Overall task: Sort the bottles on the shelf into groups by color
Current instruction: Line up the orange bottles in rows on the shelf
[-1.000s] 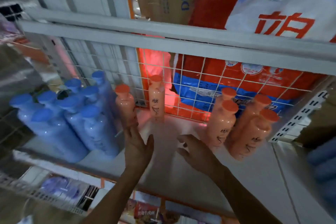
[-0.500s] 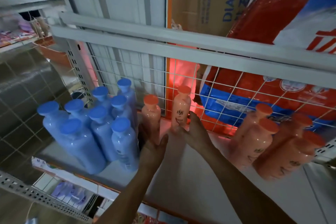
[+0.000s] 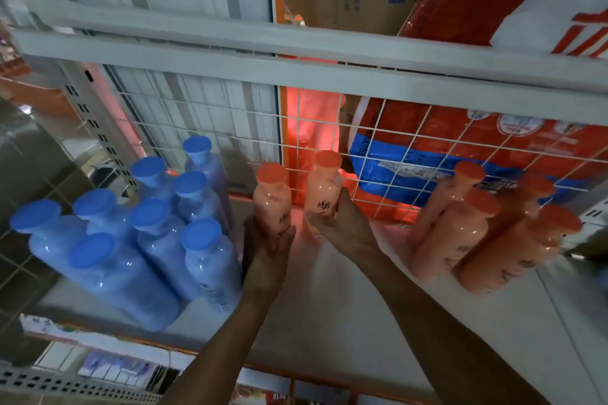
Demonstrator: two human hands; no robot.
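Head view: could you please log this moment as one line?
left hand: grips left middle bottle | right hand: grips right middle bottle | blue group: left | orange group: right

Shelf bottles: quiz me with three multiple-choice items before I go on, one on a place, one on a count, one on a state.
1. Where on the shelf do the blue bottles stand?
A. left end
B. middle
C. right end

2. How many orange bottles make up the right cluster?
A. two
B. four
C. seven

3. What state are the left middle bottle and the right middle bottle in?
A. lying flat
B. upright, untouched
C. upright, one in each hand

Answers:
1 A: they crowd the left end.
2 B: four orange caps show there.
3 C: the left hand grips the left middle bottle and the right hand grips the right middle bottle.
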